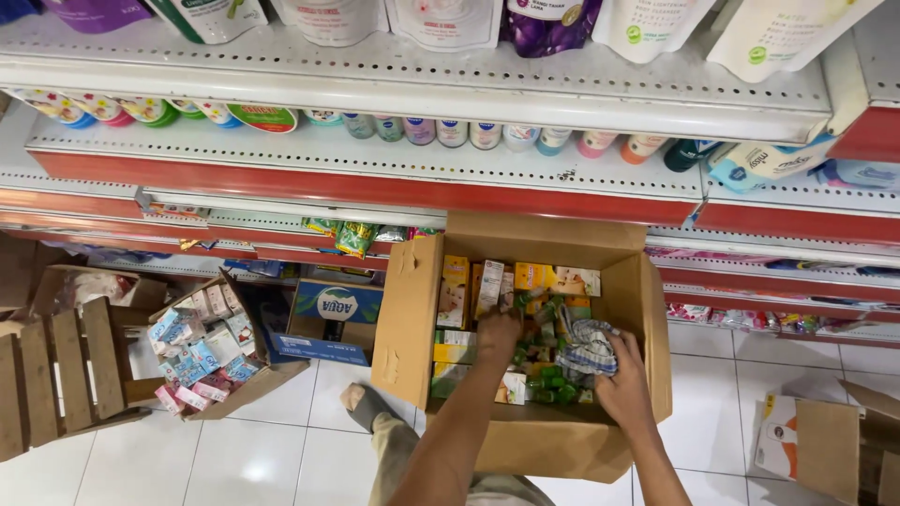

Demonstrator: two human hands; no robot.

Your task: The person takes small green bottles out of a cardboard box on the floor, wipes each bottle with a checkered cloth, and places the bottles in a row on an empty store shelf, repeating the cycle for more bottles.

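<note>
- White perforated metal store shelves with red front edges (394, 187) fill the top of my view; pouches and small bottles stand on them, tiled floor (244, 450) below.
- Big open brown cardboard box (553, 440) sits right in front of me, against my lap as far as I can tell, flaps up. Still well filled: small yellow and orange cartons (457, 286) packed upright along the back and left, little green-capped bottles (548, 389) loose in the middle. I judge the work in the box as far from done; most stock is still inside, nothing lifted clear.
- Smaller tilted cardboard box of blue and pink packets (202, 351) on the floor to my left, well apart, beside a wooden slatted crate (56, 375).
- Right hand (626, 389) at the box's right inner side, fingers curled and closed on a blue-and-white checked cloth (589, 347) that lies on the bottles.
- Left hand (497, 335) deep in the box centre, fingers bent down among the cartons and bottles; touching them, but I cannot tell if it grips one.
</note>
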